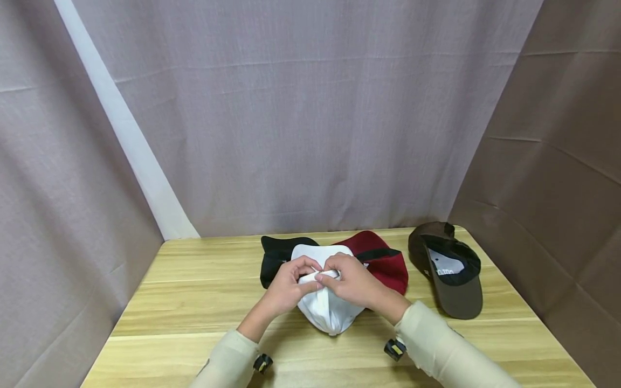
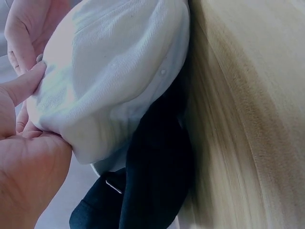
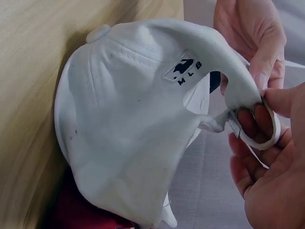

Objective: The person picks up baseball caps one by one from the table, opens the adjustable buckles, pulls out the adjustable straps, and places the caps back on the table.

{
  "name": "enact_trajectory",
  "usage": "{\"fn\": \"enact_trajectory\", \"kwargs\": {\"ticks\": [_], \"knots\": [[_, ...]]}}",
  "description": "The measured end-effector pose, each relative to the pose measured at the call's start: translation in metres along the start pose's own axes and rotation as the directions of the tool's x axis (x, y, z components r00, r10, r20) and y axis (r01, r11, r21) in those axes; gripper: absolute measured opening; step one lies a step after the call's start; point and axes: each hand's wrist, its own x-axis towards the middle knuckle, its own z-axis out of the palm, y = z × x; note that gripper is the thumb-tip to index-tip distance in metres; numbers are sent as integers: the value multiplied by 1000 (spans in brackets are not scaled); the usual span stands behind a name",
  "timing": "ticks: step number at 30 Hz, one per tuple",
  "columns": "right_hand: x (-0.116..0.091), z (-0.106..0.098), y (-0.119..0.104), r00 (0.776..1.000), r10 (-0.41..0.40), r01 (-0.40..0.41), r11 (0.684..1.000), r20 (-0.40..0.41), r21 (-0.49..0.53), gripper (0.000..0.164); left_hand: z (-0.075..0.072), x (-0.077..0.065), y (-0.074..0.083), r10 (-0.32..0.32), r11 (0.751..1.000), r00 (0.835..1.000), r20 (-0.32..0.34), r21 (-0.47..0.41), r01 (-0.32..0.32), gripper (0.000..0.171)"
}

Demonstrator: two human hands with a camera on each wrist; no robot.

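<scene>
A white baseball cap (image 1: 335,315) sits at the middle of the table, its brim away from me and its crown toward me. My left hand (image 1: 286,285) pinches the cap's rear edge beside the back opening. From the other side, my right hand (image 1: 353,277) pinches the adjusting strap (image 3: 275,126), which is bent into a loop in the right wrist view. The fingertips of both hands meet at this strap. A small MLB logo (image 3: 183,67) shows beside the opening. Partly behind the white cap lie a black cap (image 1: 274,258) and a dark red cap (image 1: 394,272).
At the table's right side, a dark brown cap (image 1: 461,296) lies tipped with its inside showing and its brim toward me. The wooden table (image 1: 194,302) has grey curtains (image 1: 310,134) behind it and a brown curtain (image 1: 558,188) on the right.
</scene>
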Motion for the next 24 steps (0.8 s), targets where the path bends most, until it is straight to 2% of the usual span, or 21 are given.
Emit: {"fn": "enact_trajectory", "kwargs": {"ticks": [5,12,17,24], "knots": [[1,2,-1,1000,-23,23,1000,2,-8,31,0,0,0,4,1000,1000,-1,6,-4,27],[-1,1,-4,1000,4,-4,1000,16,-7,28,-1,-1,-1,5,1000,1000,2,2,-5,27],[-1,2,-3,1000,-13,13,1000,12,-6,27,-1,-1,-1,-6,1000,1000,3,-6,6,27],[-2,3,-2,1000,-16,15,999,12,41,25,-2,-2,-2,-12,1000,1000,3,-13,12,28]]}}
